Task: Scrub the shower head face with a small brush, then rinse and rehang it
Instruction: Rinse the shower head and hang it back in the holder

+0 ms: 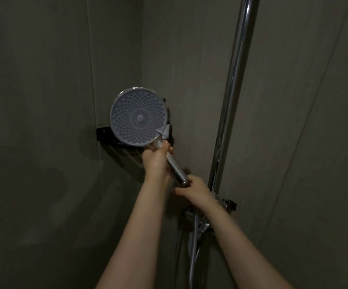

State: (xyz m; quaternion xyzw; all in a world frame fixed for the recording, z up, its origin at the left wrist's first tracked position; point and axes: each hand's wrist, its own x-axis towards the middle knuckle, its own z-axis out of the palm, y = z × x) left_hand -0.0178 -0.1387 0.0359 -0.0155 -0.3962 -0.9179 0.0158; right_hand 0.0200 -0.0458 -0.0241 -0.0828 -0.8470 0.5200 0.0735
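Holding the shower head (138, 118) up in the wall corner, you have both hands on its chrome handle (175, 169). Your left hand (156, 159) grips the handle's upper end, right under the round face, fingers wrapped round it with the thumb tip near the neck. Your right hand (194, 189) is at the handle's lower end, fingers curled toward it; it looks like a light pinch at the end of the handle, though motion blur hides the exact contact. The face (138, 118), pale grey with rings of nozzle dots and a centre button, is turned toward the camera, tilted slightly. Relative to the shower head: a black corner shelf (104, 137) sits just behind and below the face, partly covered by it. The chrome riser rail (234, 80) runs upright well to the right of the head. Below the handle end, the mixer fitting (227, 202) is half hidden behind your right wrist, and the hose (193, 253) hangs down from there. Dim lighting; the walls (43, 101) are dark grey panels.
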